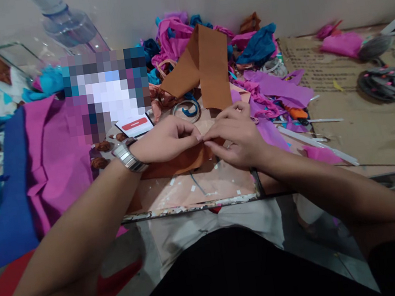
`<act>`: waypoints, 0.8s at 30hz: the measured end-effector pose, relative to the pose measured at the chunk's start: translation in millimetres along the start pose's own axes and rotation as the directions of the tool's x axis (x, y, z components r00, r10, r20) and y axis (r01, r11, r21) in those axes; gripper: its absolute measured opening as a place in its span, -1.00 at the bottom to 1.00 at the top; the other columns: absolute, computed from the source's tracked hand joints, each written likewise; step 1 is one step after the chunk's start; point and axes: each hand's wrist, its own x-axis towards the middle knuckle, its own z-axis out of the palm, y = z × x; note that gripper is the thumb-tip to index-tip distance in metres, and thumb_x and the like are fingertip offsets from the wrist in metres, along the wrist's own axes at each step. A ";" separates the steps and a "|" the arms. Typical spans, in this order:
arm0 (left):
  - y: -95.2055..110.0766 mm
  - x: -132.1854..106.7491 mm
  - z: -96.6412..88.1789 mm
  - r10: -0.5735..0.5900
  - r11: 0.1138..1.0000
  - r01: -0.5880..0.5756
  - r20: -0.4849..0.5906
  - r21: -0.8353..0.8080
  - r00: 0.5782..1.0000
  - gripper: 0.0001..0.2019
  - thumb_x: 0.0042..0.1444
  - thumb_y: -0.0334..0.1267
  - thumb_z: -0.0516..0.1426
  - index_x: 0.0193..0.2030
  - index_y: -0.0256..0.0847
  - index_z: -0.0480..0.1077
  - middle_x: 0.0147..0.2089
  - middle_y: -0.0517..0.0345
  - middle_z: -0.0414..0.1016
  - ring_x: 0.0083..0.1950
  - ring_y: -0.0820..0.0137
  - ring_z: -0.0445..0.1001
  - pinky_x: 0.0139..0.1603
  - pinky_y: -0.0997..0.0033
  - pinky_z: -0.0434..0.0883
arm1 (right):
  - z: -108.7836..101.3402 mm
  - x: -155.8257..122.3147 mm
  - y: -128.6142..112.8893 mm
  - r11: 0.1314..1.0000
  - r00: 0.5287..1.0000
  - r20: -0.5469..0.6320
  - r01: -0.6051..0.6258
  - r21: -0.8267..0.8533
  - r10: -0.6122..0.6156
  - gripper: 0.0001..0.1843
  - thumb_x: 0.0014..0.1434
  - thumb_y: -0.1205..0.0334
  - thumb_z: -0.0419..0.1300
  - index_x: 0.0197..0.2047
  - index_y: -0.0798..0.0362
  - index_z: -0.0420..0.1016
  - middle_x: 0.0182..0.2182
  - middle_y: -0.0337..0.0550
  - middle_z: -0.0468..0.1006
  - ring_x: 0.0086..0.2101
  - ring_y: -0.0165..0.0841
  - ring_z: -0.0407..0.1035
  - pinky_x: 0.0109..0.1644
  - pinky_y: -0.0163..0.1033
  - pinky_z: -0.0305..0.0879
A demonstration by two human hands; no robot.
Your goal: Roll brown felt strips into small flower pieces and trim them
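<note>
My left hand (pixel 167 140), with a metal watch (pixel 128 156) on the wrist, and my right hand (pixel 234 136) meet at the middle of the work board (pixel 203 188). Both pinch a piece of brown crepe paper (pixel 177 162) that lies flat under them, fingers closed on its edge. A longer folded strip of brown paper (pixel 205 67) stands just behind the hands.
Heaps of pink, purple and blue crepe paper (pixel 49 158) cover the left and back. A clear plastic bottle (pixel 70 26) stands at the back left. Cardboard (pixel 356 112) lies right, with white sticks (pixel 313 140) and an orange-handled tool (pixel 297 114). A tape ring (pixel 186 110) sits behind my left hand.
</note>
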 end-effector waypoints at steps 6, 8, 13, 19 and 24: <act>-3.6 0.4 1.0 0.005 1.000 -0.005 -0.007 0.017 1.000 -0.66 0.32 -0.05 0.16 -0.29 -0.26 0.63 -0.50 0.19 0.46 -0.50 0.52 0.28 -0.45 0.48 0.19 | 1.5 -1.2 2.2 0.998 0.998 0.020 -0.059 0.010 0.058 -0.87 0.35 0.11 0.29 -0.14 -0.13 0.69 -0.28 -0.24 0.73 -0.12 -0.15 0.49 0.21 0.15 0.07; -4.5 0.5 1.2 0.008 1.000 -0.007 -0.014 0.018 1.000 -0.67 0.32 -0.05 0.17 -0.28 -0.25 0.64 -0.49 0.19 0.48 -0.50 0.51 0.28 -0.45 0.49 0.20 | 1.2 -1.3 2.1 0.998 0.998 0.026 -0.062 0.004 0.062 -0.87 0.35 0.12 0.28 -0.15 -0.13 0.69 -0.28 -0.24 0.72 -0.11 -0.15 0.48 0.22 0.15 0.06; -1.3 0.9 1.6 -0.011 1.000 0.012 -0.026 0.013 1.000 -0.70 0.29 -0.10 0.18 -0.32 -0.25 0.62 -0.50 0.20 0.46 -0.48 0.51 0.26 -0.46 0.50 0.19 | 1.0 -1.8 2.1 0.999 1.000 0.007 -0.025 -0.028 0.026 -0.88 0.36 0.14 0.27 -0.15 -0.13 0.66 -0.28 -0.27 0.72 -0.10 -0.16 0.48 0.23 0.15 0.05; -0.3 0.9 2.6 0.011 1.000 -0.010 -0.032 0.022 0.999 -0.69 0.29 -0.10 0.16 -0.33 -0.28 0.60 -0.51 0.21 0.42 -0.48 0.52 0.24 -0.47 0.51 0.16 | 1.7 -1.3 1.0 0.999 0.999 0.010 -0.048 -0.024 0.048 -0.90 0.34 0.15 0.27 -0.20 -0.11 0.63 -0.30 -0.25 0.71 -0.10 -0.15 0.47 0.23 0.15 0.03; -2.2 1.1 4.2 0.084 0.993 -0.080 -0.045 0.085 0.995 -0.65 0.35 -0.05 0.13 -0.31 -0.26 0.59 -0.48 0.19 0.47 -0.45 0.48 0.30 -0.42 0.47 0.20 | 3.4 1.7 0.7 0.993 0.994 0.009 -0.110 0.051 0.110 -0.91 0.33 0.17 0.28 -0.24 -0.08 0.60 -0.21 -0.19 0.68 -0.07 -0.16 0.47 0.17 0.10 0.12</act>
